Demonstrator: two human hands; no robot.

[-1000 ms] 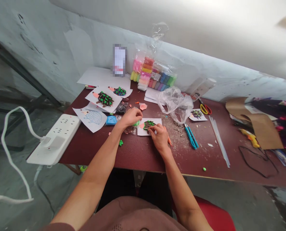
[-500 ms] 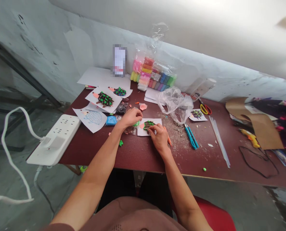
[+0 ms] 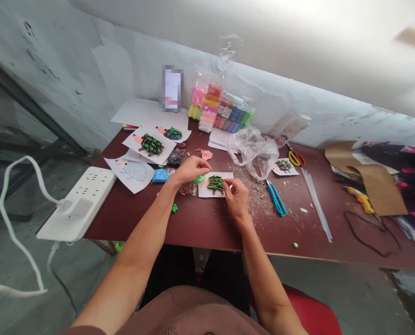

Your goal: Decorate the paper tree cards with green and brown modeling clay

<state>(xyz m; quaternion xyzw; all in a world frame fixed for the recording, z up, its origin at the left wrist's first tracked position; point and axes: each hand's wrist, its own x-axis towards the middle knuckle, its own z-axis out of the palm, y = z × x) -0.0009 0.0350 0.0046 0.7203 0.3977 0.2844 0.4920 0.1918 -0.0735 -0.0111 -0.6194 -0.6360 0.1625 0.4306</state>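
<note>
Here we see the card (image 3: 228,176) lying flat on the table (image 3: 200,228) between the two hands, with a hedgehog (image 3: 215,183) of dark sticks and green tips on it. Our right hand (image 3: 237,195) reaches in at the hedgehog's right edge, thumb and forefinger drawn narrow; we cannot tell whether they meet or pinch a stick. Our left hand (image 3: 191,170) hovers by the card's left side, fingers bent and close together over green clay (image 3: 200,179), and we cannot tell whether it holds any. Farther left we find a blue packet (image 3: 160,175), a blue drawing (image 3: 135,171) and two more hedgehogs on paper. To the right of the card lie a cutter (image 3: 276,200), a clear bag (image 3: 251,148) and, farther back, scissors (image 3: 297,158). Near the front edge we spot a green ball (image 3: 296,244).
</note>
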